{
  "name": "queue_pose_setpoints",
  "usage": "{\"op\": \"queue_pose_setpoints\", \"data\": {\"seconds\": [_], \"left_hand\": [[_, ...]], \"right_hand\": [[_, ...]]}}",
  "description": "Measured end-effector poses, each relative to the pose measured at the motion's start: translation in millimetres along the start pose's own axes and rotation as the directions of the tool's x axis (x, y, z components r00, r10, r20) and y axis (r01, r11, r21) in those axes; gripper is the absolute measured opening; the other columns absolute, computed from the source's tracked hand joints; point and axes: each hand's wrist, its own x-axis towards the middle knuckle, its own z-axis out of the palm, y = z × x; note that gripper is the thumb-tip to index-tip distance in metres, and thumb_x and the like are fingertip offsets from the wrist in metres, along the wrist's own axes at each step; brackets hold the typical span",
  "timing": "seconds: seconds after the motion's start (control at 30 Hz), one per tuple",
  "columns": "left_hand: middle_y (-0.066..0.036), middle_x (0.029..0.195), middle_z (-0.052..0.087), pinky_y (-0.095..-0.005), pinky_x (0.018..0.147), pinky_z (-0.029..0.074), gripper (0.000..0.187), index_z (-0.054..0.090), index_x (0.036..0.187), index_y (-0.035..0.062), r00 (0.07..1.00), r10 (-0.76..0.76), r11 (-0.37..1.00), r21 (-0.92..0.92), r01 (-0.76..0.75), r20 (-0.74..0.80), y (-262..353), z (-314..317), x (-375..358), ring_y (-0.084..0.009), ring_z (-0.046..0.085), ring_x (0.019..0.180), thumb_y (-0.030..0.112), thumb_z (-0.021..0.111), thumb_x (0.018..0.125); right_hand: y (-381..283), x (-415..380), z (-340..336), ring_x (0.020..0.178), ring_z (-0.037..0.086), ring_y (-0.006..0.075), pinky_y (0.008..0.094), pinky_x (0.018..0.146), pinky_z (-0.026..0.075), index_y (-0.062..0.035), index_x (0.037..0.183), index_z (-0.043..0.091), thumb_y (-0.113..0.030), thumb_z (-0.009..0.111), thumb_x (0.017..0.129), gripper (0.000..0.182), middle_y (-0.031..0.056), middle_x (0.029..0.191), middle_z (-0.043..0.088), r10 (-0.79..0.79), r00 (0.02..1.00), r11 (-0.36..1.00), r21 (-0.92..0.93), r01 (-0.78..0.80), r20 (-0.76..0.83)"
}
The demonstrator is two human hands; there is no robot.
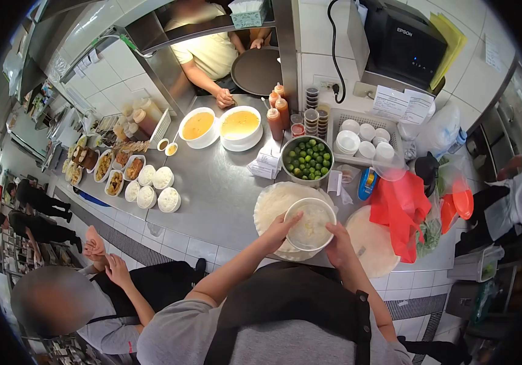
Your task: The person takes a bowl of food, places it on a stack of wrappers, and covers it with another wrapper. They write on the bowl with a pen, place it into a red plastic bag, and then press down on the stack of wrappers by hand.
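Between my two hands is a round white bowl (323,210), tilted so that its inside faces me. A little pale matter shows at its bottom. My left hand (284,230) grips the left rim, thumb over the edge. On the right side, my right hand (337,242) holds the bowl with its fingers partly hidden beneath. Under and behind the bowl lies a large cream plate (268,202) with a wavy edge. Just beyond it stands a metal bowl of green limes (307,158). A round cream board or lid (367,249) lies right of my right hand.
Two white soup bowls (199,145) stand near the pass window, where a person holds a dark tray (257,72). Rice cups (169,199) and sauce bottles (275,121) sit on the steel counter. A red bag (399,210) lies right. Another person (121,298) stands at my left.
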Motion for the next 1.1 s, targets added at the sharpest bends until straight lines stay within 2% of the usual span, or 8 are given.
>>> {"op": "queue_pose_setpoints", "data": {"seconds": [0.13, 0.3, 0.43, 0.5, 0.63, 0.7, 0.97, 1.1], "left_hand": [[-0.014, 0.133, 0.055, -0.0364, 0.101, 0.048, 0.055, 0.042, 0.14, -0.0012, 0.993, 0.101, 0.982, 0.157, -0.109, 0.06, -12.9, -8.3, 4.1, -0.0206, 0.057, 0.119, 0.033, 0.058, 0.1], [-0.013, 0.131, 0.055, -0.0346, 0.099, 0.047, 0.053, 0.043, 0.14, -0.0004, 0.957, 0.235, 0.972, 0.059, -0.229, -0.167, -57.8, -28.3, 34.1, -0.0193, 0.055, 0.119, 0.033, 0.056, 0.101], [-0.015, 0.13, 0.056, -0.034, 0.098, 0.046, 0.052, 0.048, 0.136, 0.0001, 0.91, 0.362, 0.915, 0.263, -0.306, -0.201, -67.9, -36.0, 38.3, -0.0198, 0.054, 0.118, 0.035, 0.059, 0.099], [-0.017, 0.132, 0.055, -0.0325, 0.093, 0.049, 0.053, 0.055, 0.131, 0.0006, 0.794, 0.574, 0.493, 0.859, -0.138, -0.202, -66.9, -48.0, 38.5, -0.0204, 0.053, 0.119, 0.037, 0.066, 0.094], [-0.02, 0.123, 0.06, -0.0352, 0.09, 0.049, 0.049, 0.065, 0.121, -0.0007, 0.688, 0.717, 0.265, 0.955, -0.129, -0.106, -57.2, -63.3, 38.8, -0.0228, 0.06, 0.107, 0.037, 0.071, 0.089], [-0.016, 0.105, 0.063, -0.0339, 0.075, 0.054, 0.047, 0.066, 0.118, -0.0017, 0.876, 0.446, 0.719, 0.657, -0.226, -0.186, -36.9, -54.5, 27.8, -0.0215, 0.065, 0.087, 0.033, 0.074, 0.087], [-0.01, 0.085, 0.061, -0.0295, 0.065, 0.06, 0.042, 0.057, 0.113, -0.0073, 0.896, 0.313, 0.876, 0.459, -0.145, -0.314, -26.4, -56.5, 14.5, -0.0168, 0.065, 0.075, 0.014, 0.078, 0.084], [-0.011, 0.085, 0.062, -0.0307, 0.065, 0.061, 0.033, 0.055, 0.105, -0.0063, 0.9, 0.272, 0.916, 0.377, -0.135, -0.341, -29.8, -49.3, 11.3, -0.0171, 0.065, 0.074, 0.011, 0.076, 0.085]], "right_hand": [[3.6, 22.3, -4.2, 0.111, 0.061, 0.0209, 0.0339, 0.099, 0.047, 0.0019, 0.13, 0.05, -0.016, 0.061, 0.092, 0.043, 0.0131, 0.121, 0.062, 0.094, 0.993, 0.993, 0.085, -0.088, -0.071], [16.3, 59.4, -37.0, 0.092, 0.065, 0.0161, 0.0282, 0.08, 0.05, -0.0011, 0.118, 0.066, -0.022, 0.063, 0.094, 0.032, 0.0098, 0.11, 0.067, -0.082, 0.992, 0.715, -0.699, -0.007, -0.093], [29.3, 57.4, -44.3, 0.093, 0.062, 0.0155, 0.0285, 0.08, 0.048, -0.0024, 0.114, 0.068, -0.025, 0.063, 0.095, 0.03, 0.0094, 0.108, 0.064, -0.136, 0.982, 0.734, -0.679, 0.008, -0.134], [25.7, 52.2, -36.5, 0.096, 0.059, 0.0197, 0.0329, 0.078, 0.046, 0.0001, 0.114, 0.067, -0.027, 0.064, 0.094, 0.034, 0.0148, 0.104, 0.061, -0.308, 0.948, 0.508, -0.856, 0.094, -0.079], [31.3, 66.7, -48.2, 0.104, 0.058, 0.0274, 0.0361, 0.087, 0.046, -0.0012, 0.119, 0.064, -0.027, 0.068, 0.09, 0.039, 0.0197, 0.113, 0.056, -0.286, 0.958, 0.363, -0.929, 0.073, -0.036], [21.9, 72.0, -34.9, 0.103, 0.057, 0.0289, 0.0362, 0.09, 0.046, -0.0035, 0.127, 0.058, -0.017, 0.072, 0.086, 0.046, 0.0168, 0.114, 0.055, -0.533, 0.831, 0.168, -0.943, 0.286, 0.157], [-215.7, 31.2, 134.6, 0.116, 0.049, 0.0365, 0.043, 0.101, 0.04, -0.0014, 0.135, 0.05, -0.011, 0.067, 0.086, 0.053, 0.0172, 0.123, 0.059, -0.772, 0.03, -0.553, -0.693, 0.462, 0.635], [-256.9, 64.4, 165.4, 0.11, 0.053, 0.0356, 0.0402, 0.097, 0.042, 0.0011, 0.127, 0.056, -0.014, 0.067, 0.086, 0.045, 0.0165, 0.118, 0.062, -0.805, 0.173, -0.38, -0.718, 0.583, 0.567]]}}
